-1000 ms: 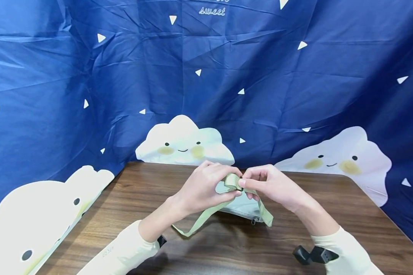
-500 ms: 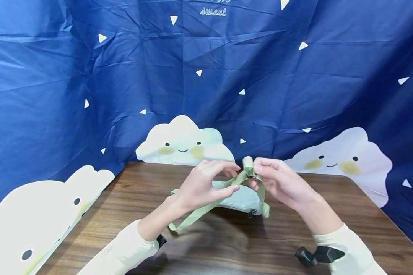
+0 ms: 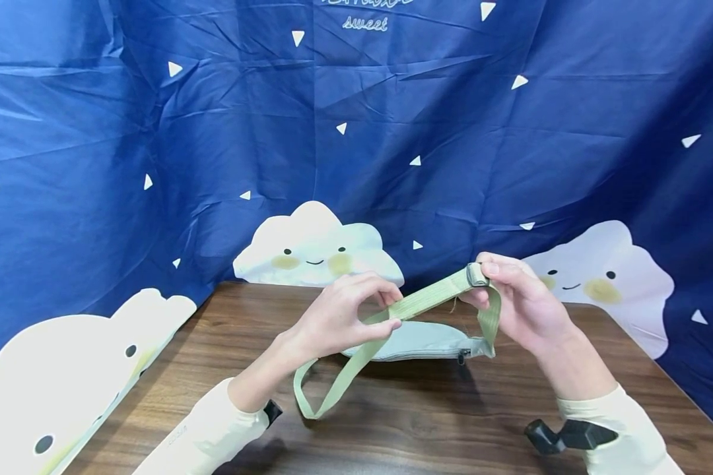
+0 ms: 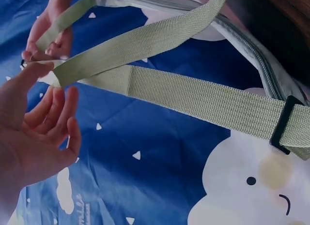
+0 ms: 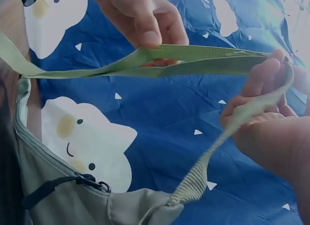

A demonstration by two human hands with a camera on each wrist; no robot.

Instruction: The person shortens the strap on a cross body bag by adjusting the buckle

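Observation:
A pale green webbing strap (image 3: 430, 298) is stretched between my two hands, above a small grey-green zipped bag (image 3: 424, 340). My left hand (image 3: 339, 318) pinches the strap between thumb and fingers. At the strap's raised end, my right hand (image 3: 519, 300) pinches it beside a dark strap slider (image 3: 477, 274). In the left wrist view, a black slider (image 4: 286, 124) sits on a doubled length of webbing. The right wrist view shows the strap curving down from my right hand (image 5: 269, 106) to the bag's end (image 5: 155, 205).
The bag's zip pull (image 3: 461, 357) hangs near its right end. A loop of strap (image 3: 315, 412) droops at the left, over the brown wooden table (image 3: 416, 429). Behind the table hangs a blue cloth (image 3: 356, 165) with cloud prints.
My right hand has moved right and up with the slider, drawing the strap out straight. My left hand first loosens from the bunched strap, and now pinches it. More of the bag shows.

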